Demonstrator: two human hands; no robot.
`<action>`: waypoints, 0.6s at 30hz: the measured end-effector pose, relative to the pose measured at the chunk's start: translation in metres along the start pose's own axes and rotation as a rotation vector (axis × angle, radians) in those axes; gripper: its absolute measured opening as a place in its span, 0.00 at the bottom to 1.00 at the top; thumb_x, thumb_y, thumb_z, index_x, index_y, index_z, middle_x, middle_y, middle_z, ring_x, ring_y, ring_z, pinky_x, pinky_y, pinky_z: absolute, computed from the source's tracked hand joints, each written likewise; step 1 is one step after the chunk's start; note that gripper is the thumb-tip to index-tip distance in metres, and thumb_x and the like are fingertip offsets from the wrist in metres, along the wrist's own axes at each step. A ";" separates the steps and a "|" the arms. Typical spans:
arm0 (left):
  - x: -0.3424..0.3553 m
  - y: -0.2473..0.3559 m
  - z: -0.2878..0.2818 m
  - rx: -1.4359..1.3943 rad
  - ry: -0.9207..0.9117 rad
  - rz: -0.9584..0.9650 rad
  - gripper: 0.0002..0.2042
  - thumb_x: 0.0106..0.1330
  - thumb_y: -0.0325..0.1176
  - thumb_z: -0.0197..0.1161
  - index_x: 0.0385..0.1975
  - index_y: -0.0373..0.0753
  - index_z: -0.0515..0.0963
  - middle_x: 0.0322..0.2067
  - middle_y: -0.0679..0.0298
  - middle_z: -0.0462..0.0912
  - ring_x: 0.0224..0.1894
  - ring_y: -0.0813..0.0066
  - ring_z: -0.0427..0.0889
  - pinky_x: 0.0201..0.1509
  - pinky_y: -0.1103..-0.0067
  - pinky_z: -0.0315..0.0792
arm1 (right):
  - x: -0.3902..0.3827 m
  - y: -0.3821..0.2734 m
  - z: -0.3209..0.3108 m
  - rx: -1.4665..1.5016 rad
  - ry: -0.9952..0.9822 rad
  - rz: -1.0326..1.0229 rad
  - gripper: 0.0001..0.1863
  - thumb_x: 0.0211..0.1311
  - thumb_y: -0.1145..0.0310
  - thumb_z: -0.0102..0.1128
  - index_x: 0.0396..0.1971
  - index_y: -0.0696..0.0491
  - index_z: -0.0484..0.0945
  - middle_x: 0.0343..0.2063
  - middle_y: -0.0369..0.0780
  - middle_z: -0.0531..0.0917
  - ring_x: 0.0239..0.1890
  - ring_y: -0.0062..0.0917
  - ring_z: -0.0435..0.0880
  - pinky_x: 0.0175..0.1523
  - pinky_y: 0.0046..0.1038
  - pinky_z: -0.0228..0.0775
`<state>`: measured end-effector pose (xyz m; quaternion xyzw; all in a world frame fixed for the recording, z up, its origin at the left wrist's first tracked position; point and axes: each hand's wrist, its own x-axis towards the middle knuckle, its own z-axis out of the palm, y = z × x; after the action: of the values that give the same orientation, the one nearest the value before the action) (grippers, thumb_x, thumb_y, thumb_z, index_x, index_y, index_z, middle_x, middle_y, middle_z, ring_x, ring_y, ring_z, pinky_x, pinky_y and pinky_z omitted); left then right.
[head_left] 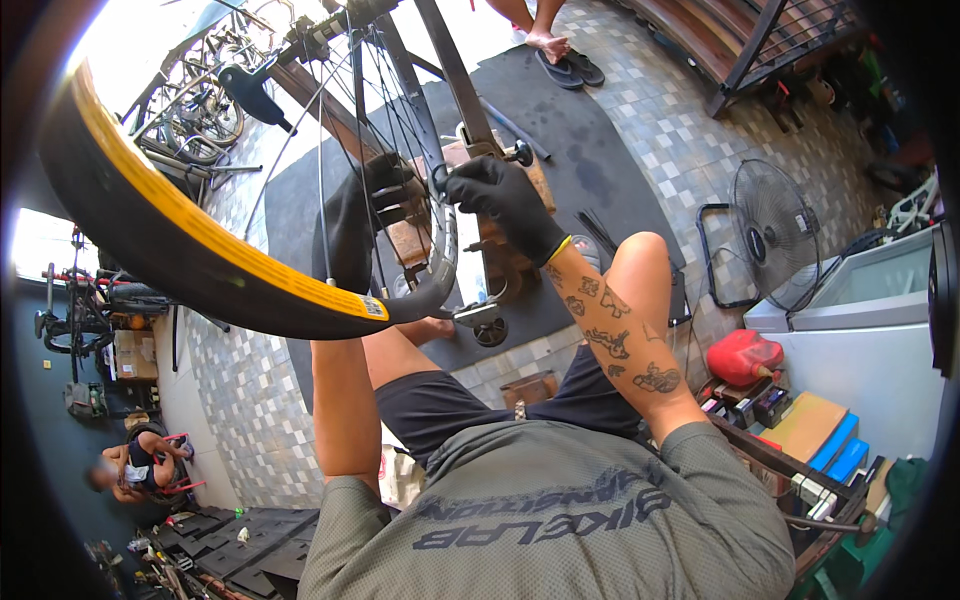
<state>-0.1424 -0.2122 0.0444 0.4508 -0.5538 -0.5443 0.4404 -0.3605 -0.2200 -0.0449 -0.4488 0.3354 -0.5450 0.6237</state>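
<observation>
From the head view, both hands wear black work gloves and meet at a large bicycle wheel with a black tyre banded in yellow (190,235), thin silver spokes and a grey metal rim. The wheel stands on edge between the person's knees, its hub end just at the fingers.

The right hand (505,200) is curled shut, fingertips pinched on a small dark ring-shaped part (441,178) at the wheel's centre. The tattooed forearm runs down and to the right from that pinch. Just above it a black knob (520,153) sticks out from a dark frame tube that rises up and away.

The left hand (355,225) sits just left of the pinch, behind the spokes, wrapped around the rim's inner side; whether its fingers close fully cannot be told, as spokes and rim hide them.

Below the grip lies a black rubber mat (590,140) on a checkered tile floor. Well right of it stand a round black floor fan (778,235) and a red plastic canister (742,356).
</observation>
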 end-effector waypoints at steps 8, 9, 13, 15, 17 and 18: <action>0.017 -0.004 0.013 0.216 -0.148 -0.007 0.31 0.75 0.49 0.61 0.66 0.26 0.71 0.58 0.46 0.81 0.62 0.58 0.80 0.69 0.68 0.69 | -0.021 -0.010 0.006 -0.185 -0.133 0.005 0.12 0.63 0.69 0.72 0.42 0.59 0.82 0.36 0.36 0.87 0.40 0.16 0.85 0.46 0.22 0.78; 0.020 -0.006 0.013 0.241 -0.140 -0.005 0.31 0.75 0.48 0.61 0.66 0.26 0.71 0.58 0.46 0.81 0.62 0.58 0.80 0.69 0.68 0.69 | -0.022 -0.011 0.008 -0.169 -0.128 0.003 0.13 0.62 0.68 0.72 0.41 0.60 0.82 0.35 0.37 0.87 0.39 0.17 0.86 0.45 0.23 0.79; 0.027 -0.013 0.010 0.302 -0.129 0.069 0.30 0.74 0.47 0.62 0.66 0.29 0.72 0.59 0.48 0.82 0.60 0.58 0.81 0.67 0.68 0.71 | -0.021 -0.017 0.012 -0.158 -0.173 0.031 0.14 0.61 0.69 0.73 0.41 0.62 0.82 0.36 0.39 0.87 0.38 0.19 0.87 0.46 0.24 0.81; 0.030 -0.017 0.007 0.318 -0.117 0.072 0.30 0.73 0.47 0.63 0.66 0.30 0.73 0.59 0.49 0.82 0.60 0.59 0.82 0.66 0.68 0.71 | -0.016 -0.018 0.012 -0.204 -0.202 0.064 0.16 0.62 0.70 0.72 0.46 0.61 0.81 0.41 0.38 0.87 0.42 0.19 0.86 0.49 0.24 0.79; 0.034 -0.022 0.007 0.311 -0.111 0.085 0.30 0.72 0.47 0.64 0.65 0.31 0.74 0.58 0.50 0.82 0.59 0.60 0.82 0.65 0.68 0.72 | -0.014 -0.016 0.012 -0.098 -0.218 -0.005 0.18 0.62 0.70 0.72 0.48 0.63 0.80 0.39 0.41 0.88 0.43 0.21 0.87 0.49 0.25 0.81; 0.036 -0.026 0.007 0.297 -0.103 0.090 0.29 0.72 0.47 0.64 0.64 0.31 0.75 0.57 0.50 0.83 0.58 0.61 0.82 0.65 0.68 0.73 | -0.013 -0.013 0.012 -0.056 -0.215 -0.026 0.20 0.62 0.70 0.71 0.49 0.65 0.79 0.38 0.42 0.89 0.43 0.22 0.88 0.50 0.26 0.82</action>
<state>-0.1557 -0.2464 0.0185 0.4571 -0.6696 -0.4587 0.3638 -0.3572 -0.2051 -0.0289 -0.5262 0.2757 -0.4922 0.6363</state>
